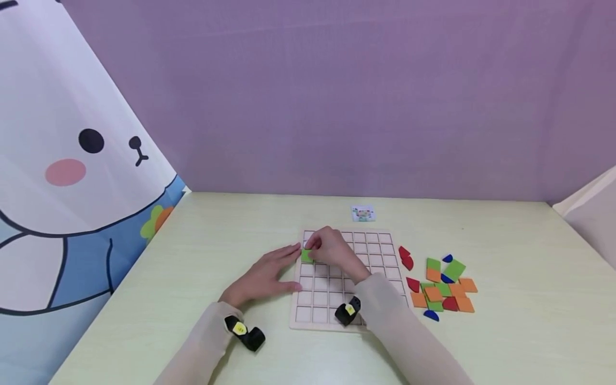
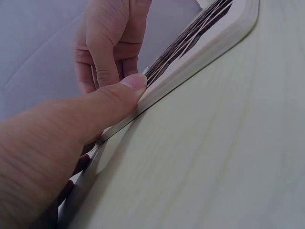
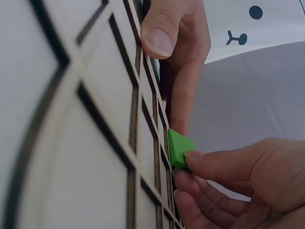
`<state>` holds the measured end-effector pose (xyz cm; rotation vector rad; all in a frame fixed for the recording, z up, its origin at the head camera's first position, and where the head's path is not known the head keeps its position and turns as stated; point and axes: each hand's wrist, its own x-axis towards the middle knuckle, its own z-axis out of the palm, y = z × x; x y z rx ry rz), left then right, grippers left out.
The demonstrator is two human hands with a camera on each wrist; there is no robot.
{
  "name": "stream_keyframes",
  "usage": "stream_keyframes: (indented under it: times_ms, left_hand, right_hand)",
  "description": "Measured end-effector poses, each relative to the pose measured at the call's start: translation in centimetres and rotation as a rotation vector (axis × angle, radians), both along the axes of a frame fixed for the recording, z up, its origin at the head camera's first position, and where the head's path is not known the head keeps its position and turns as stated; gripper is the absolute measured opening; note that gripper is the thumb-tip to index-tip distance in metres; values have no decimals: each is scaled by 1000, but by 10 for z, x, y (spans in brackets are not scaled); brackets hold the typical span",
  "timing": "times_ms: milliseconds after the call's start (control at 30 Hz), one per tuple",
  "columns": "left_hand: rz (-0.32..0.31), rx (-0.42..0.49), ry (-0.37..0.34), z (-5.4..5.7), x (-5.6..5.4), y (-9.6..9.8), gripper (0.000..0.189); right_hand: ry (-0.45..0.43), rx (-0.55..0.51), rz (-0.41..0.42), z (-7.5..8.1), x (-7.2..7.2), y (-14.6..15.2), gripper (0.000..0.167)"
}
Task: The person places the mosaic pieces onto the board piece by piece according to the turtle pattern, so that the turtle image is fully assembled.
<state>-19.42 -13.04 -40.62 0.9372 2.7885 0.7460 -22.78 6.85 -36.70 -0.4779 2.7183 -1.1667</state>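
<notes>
On the tabletop [image 1: 520, 240], your left hand [image 1: 267, 271], fingers extended, touches the grid board [image 1: 320, 314] at left, perhaps steadying it, while your right hand [image 1: 334, 249] pinches a green tile [image 3: 178, 146].

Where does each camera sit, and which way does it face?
Head: on the head, facing forward and down at the gridded board, loose pieces and purple backdrop; left hand, right hand and sleeves show.
Left wrist: on that wrist, looking past the left hand along the gridded board's edge; the right hand shows beyond.
Right wrist: on that wrist, looking across the gridded board at the green piece in the right hand; the left hand shows beyond.
Shared: head and right wrist both show the green piece.
</notes>
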Motion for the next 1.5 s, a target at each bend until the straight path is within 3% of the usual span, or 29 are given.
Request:
stream_keyframes:
  times_ms: [367, 1133, 1500]
  left_hand:
    - [2, 0, 4, 0, 1, -1, 80]
    - [9, -12, -14, -2, 0, 1, 82]
    - [21, -16, -4, -2, -1, 1, 81]
  right_hand:
    - [67, 45, -9, -3, 2, -4, 9]
    - [24, 49, -27, -5, 3, -3, 9]
    - [17, 95, -45, 5, 13, 8, 19]
